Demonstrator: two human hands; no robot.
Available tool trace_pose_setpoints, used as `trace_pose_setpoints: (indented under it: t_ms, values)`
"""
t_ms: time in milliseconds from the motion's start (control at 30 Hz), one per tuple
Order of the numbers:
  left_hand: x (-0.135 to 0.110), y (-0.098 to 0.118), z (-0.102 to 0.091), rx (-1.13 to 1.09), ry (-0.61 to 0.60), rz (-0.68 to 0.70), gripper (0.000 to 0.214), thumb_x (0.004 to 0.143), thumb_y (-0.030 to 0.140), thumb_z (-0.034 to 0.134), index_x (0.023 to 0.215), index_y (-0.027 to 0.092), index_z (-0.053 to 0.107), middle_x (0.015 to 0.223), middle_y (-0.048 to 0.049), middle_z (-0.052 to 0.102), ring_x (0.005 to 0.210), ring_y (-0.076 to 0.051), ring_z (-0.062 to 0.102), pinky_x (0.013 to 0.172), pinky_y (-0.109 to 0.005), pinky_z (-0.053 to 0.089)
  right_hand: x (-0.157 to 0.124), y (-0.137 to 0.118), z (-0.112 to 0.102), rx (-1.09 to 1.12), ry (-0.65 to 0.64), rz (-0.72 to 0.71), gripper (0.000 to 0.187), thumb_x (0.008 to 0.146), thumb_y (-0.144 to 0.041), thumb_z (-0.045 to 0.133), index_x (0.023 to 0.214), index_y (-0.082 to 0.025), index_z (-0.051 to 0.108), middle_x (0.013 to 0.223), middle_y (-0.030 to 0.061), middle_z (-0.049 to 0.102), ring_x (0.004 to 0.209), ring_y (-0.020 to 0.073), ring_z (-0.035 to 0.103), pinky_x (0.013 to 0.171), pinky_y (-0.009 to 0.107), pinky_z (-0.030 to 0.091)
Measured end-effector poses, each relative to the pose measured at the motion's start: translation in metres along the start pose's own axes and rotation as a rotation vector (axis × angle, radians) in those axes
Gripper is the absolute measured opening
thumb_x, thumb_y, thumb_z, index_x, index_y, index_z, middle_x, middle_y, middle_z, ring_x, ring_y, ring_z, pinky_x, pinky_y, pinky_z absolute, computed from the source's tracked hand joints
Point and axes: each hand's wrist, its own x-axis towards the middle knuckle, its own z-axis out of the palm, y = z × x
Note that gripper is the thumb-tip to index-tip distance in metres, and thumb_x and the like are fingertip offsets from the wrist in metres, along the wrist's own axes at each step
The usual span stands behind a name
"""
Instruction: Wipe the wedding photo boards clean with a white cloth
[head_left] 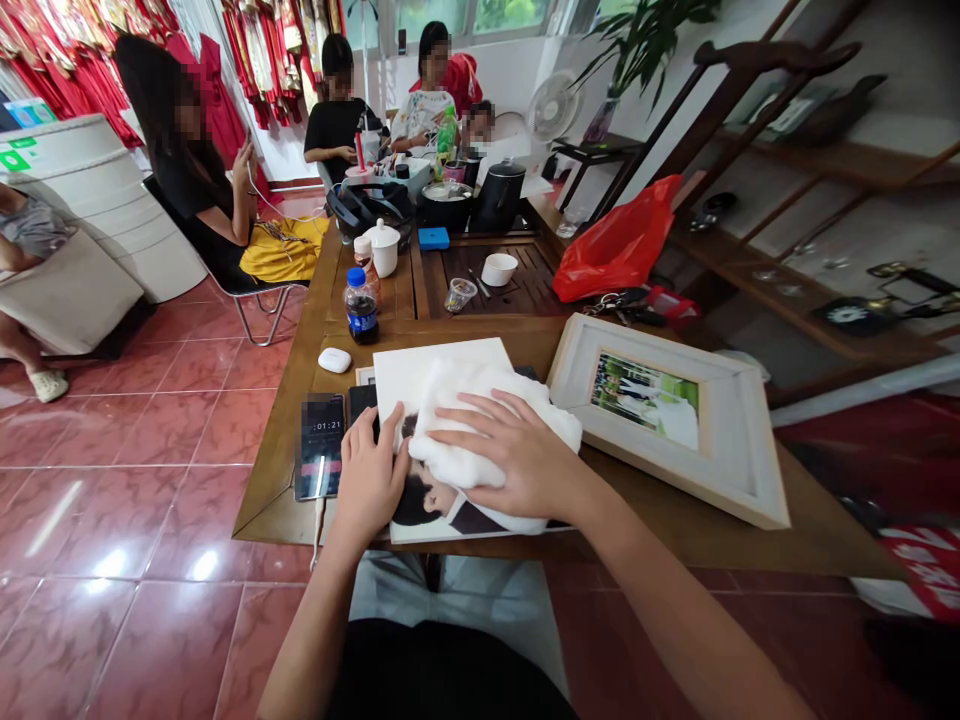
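Observation:
A large photo print on a white board (450, 352) lies at the table's front edge, showing part of a person with dark hair. Over most of it is spread a bunched white cloth (442, 395), which hides the picture's middle and right. My right hand (517, 440) lies on this cloth with its fingers stretched and spread, pressing it to the print. My left hand (373, 465) rests on the print's left edge, fingers apart, with nothing in them. Right of the print, a white picture frame (720, 460) holding a small outdoor group photo lies on the table.
Left of my left hand lies a phone (321, 450) on a cable, with a white earbud case (334, 360) beyond. Farther back are a dark drink bottle (361, 308), a white cup (499, 269) and a red plastic bag (622, 245). Several people sit around the room.

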Motion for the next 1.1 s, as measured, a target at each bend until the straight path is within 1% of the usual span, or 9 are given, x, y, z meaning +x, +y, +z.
trace_pose_setpoints:
  t_ms: [200, 333, 433, 567, 767, 867, 967, 1100]
  values:
    - [0.0, -0.002, 0.002, -0.002, 0.012, -0.012, 0.048, 0.108, 0.037, 0.037, 0.153, 0.023, 0.042, 0.147, -0.0178, 0.047, 0.145, -0.031, 0.038, 0.115, -0.052, 0.036, 0.028, 0.027, -0.001, -0.033, 0.04, 0.044, 0.055, 0.085, -0.038, 0.066, 0.139, -0.029, 0.06, 0.149, 0.006, 0.057, 0.142, 0.0347, 0.045, 0.116, 0.062, 0.028]
    - [0.0, -0.002, 0.003, -0.002, 0.011, -0.017, 0.048, 0.108, 0.037, 0.037, 0.153, 0.022, 0.043, 0.147, -0.0183, 0.046, 0.144, -0.032, 0.039, 0.115, -0.052, 0.036, 0.032, 0.032, 0.0, -0.049, 0.068, 0.057, 0.055, 0.087, -0.04, 0.064, 0.141, -0.029, 0.059, 0.149, 0.0058, 0.057, 0.142, 0.0347, 0.044, 0.116, 0.062, 0.027]
    - [0.0, -0.001, 0.003, -0.006, 0.022, -0.02, 0.048, 0.108, 0.037, 0.037, 0.152, 0.022, 0.043, 0.147, -0.0182, 0.047, 0.144, -0.031, 0.04, 0.115, -0.051, 0.036, 0.027, 0.028, 0.002, -0.049, 0.077, 0.029, 0.054, 0.086, -0.038, 0.063, 0.14, -0.029, 0.06, 0.148, 0.006, 0.058, 0.141, 0.0346, 0.044, 0.116, 0.062, 0.027]
    - [-0.001, 0.0, 0.002, -0.008, 0.022, -0.021, 0.048, 0.108, 0.036, 0.036, 0.152, 0.021, 0.043, 0.147, -0.0186, 0.047, 0.144, -0.032, 0.039, 0.114, -0.051, 0.036, 0.012, 0.016, 0.003, -0.035, 0.059, -0.001, 0.056, 0.084, -0.035, 0.065, 0.14, -0.029, 0.06, 0.15, 0.0062, 0.056, 0.141, 0.0349, 0.044, 0.116, 0.062, 0.027]
    - [0.0, 0.001, 0.001, -0.002, 0.01, -0.015, 0.048, 0.107, 0.034, 0.038, 0.152, 0.018, 0.044, 0.147, -0.0197, 0.046, 0.144, -0.032, 0.039, 0.115, -0.052, 0.035, -0.019, -0.004, 0.007, -0.031, 0.018, -0.025, 0.067, 0.08, -0.03, 0.064, 0.146, -0.032, 0.054, 0.153, 0.0047, 0.053, 0.144, 0.0352, 0.041, 0.117, 0.062, 0.024]
    - [0.0, 0.001, 0.001, -0.006, 0.012, -0.017, 0.047, 0.107, 0.034, 0.038, 0.152, 0.019, 0.044, 0.147, -0.0191, 0.047, 0.144, -0.032, 0.039, 0.115, -0.052, 0.036, -0.029, -0.009, 0.008, -0.033, 0.012, -0.029, 0.07, 0.077, -0.028, 0.064, 0.147, -0.031, 0.053, 0.154, 0.0049, 0.052, 0.145, 0.0353, 0.04, 0.117, 0.062, 0.023]
    - [0.0, 0.001, 0.002, -0.011, 0.019, -0.015, 0.047, 0.107, 0.034, 0.039, 0.152, 0.021, 0.044, 0.147, -0.0181, 0.047, 0.144, -0.032, 0.039, 0.115, -0.052, 0.036, -0.027, -0.008, 0.006, -0.022, 0.006, -0.023, 0.071, 0.075, -0.028, 0.066, 0.145, -0.031, 0.054, 0.152, 0.0046, 0.054, 0.144, 0.0356, 0.041, 0.117, 0.062, 0.025]
    - [0.0, -0.001, 0.003, -0.024, 0.02, -0.015, 0.047, 0.107, 0.036, 0.038, 0.152, 0.023, 0.044, 0.148, -0.0176, 0.047, 0.144, -0.031, 0.039, 0.115, -0.052, 0.036, -0.01, 0.006, 0.004, -0.02, 0.025, 0.007, 0.065, 0.078, -0.031, 0.066, 0.142, -0.031, 0.057, 0.151, 0.0045, 0.055, 0.142, 0.0353, 0.044, 0.116, 0.062, 0.028]
